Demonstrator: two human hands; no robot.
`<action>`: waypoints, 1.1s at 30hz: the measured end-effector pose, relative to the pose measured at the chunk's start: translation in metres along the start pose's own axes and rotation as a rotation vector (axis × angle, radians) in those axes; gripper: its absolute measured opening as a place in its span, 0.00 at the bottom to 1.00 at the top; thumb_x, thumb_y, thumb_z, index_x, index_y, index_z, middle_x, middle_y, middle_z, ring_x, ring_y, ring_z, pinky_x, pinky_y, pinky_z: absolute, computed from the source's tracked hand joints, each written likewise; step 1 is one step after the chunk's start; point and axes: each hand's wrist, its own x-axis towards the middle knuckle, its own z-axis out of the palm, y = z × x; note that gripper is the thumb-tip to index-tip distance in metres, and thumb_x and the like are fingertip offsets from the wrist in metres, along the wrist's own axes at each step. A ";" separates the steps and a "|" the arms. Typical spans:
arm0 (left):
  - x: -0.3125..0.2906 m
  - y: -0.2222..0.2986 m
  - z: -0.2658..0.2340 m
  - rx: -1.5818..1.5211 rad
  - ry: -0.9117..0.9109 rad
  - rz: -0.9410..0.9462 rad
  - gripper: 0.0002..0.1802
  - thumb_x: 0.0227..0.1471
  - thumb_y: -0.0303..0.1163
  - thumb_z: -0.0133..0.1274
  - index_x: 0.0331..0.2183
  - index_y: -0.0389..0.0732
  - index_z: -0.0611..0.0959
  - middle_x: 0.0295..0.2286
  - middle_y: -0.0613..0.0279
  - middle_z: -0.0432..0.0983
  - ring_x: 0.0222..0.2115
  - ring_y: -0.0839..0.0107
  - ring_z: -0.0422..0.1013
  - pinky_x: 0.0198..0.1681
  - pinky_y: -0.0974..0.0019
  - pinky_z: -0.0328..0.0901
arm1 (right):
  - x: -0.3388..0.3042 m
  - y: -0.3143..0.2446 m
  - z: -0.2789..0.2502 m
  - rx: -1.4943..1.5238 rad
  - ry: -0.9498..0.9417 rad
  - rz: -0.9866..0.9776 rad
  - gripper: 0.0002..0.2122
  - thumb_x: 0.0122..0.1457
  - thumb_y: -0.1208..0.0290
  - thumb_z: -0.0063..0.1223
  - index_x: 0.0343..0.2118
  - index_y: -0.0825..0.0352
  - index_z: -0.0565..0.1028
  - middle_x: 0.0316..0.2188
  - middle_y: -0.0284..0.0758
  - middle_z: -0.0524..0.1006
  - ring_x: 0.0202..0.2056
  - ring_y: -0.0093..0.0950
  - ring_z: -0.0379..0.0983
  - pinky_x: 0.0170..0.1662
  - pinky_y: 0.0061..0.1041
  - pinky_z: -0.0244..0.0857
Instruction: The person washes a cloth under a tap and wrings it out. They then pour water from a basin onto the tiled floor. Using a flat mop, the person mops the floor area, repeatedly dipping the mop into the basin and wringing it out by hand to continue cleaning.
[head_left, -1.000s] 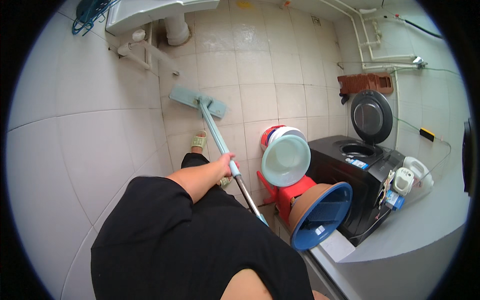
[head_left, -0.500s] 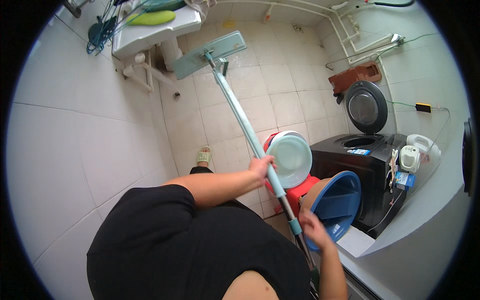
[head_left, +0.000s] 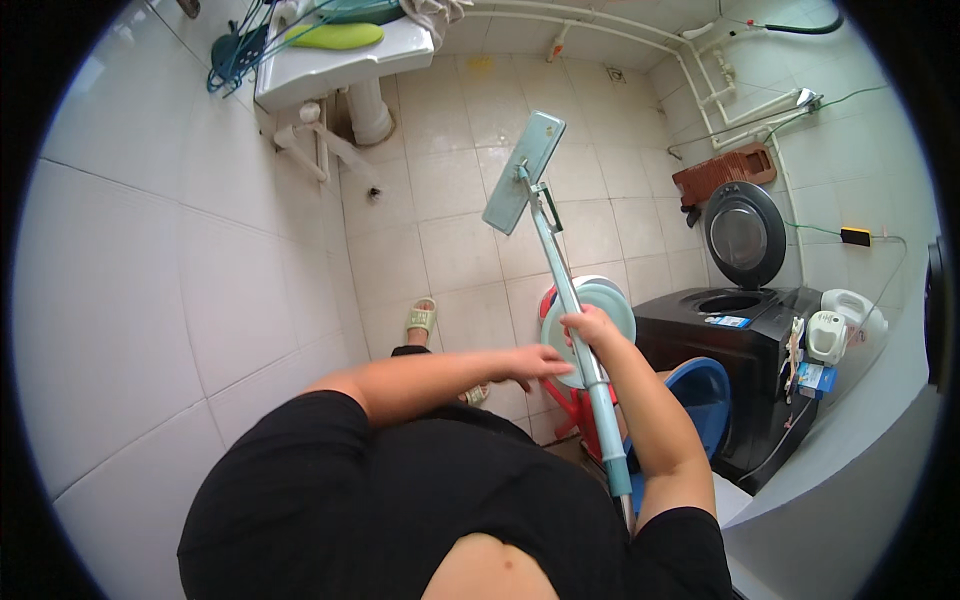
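A flat mop (head_left: 606, 430) with a pale teal head and long handle slants from the lower middle up over the tiled floor. My right hand (head_left: 590, 328) wraps round its handle, partway along the shaft. My left hand (head_left: 541, 364) is just left of the handle, off it, its fingers stretched out and somewhat blurred. The mop head (head_left: 526, 172) is tilted, with a dark green clip beside its joint. Behind the handle are a pale green basin (head_left: 621, 313) and a red stool (head_left: 582, 412), both partly covered.
A blue basin (head_left: 712, 400) leans beside the black washing machine (head_left: 665, 325), whose round lid (head_left: 745, 237) stands raised. White bottles (head_left: 826, 338) rest near its right edge. A white sink (head_left: 405, 48) is at the upper left. Pipes (head_left: 720, 95) run along the far right wall.
My left hand has let go of the mop handle. My right hand has moved up and taken hold of the shaft. The mop head has swung right and turned steeper.
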 end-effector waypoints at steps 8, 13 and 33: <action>0.012 -0.009 -0.130 -0.178 0.505 0.021 0.22 0.49 0.47 0.41 0.42 0.44 0.68 0.41 0.63 0.65 0.38 0.67 0.63 0.37 0.63 0.61 | -0.125 0.101 -0.016 -0.188 0.106 -0.261 0.25 0.42 0.72 0.52 0.47 0.69 0.62 0.31 0.32 0.71 0.31 0.21 0.65 0.35 0.21 0.62; 0.045 0.052 -0.159 -0.447 0.612 0.135 0.26 0.49 0.51 0.41 0.44 0.42 0.66 0.41 0.60 0.64 0.40 0.67 0.62 0.38 0.64 0.62 | -0.214 0.152 0.004 -0.598 0.405 -0.388 0.30 0.39 0.70 0.56 0.49 0.63 0.60 0.31 0.44 0.72 0.31 0.39 0.71 0.32 0.29 0.65; 0.050 0.066 -0.020 -0.621 0.525 0.529 0.13 0.48 0.36 0.47 0.34 0.40 0.68 0.31 0.61 0.67 0.32 0.73 0.64 0.33 0.70 0.59 | -0.028 -0.101 0.025 -0.360 0.443 -0.566 0.21 0.45 0.62 0.51 0.37 0.74 0.67 0.30 0.49 0.71 0.33 0.41 0.69 0.36 0.31 0.61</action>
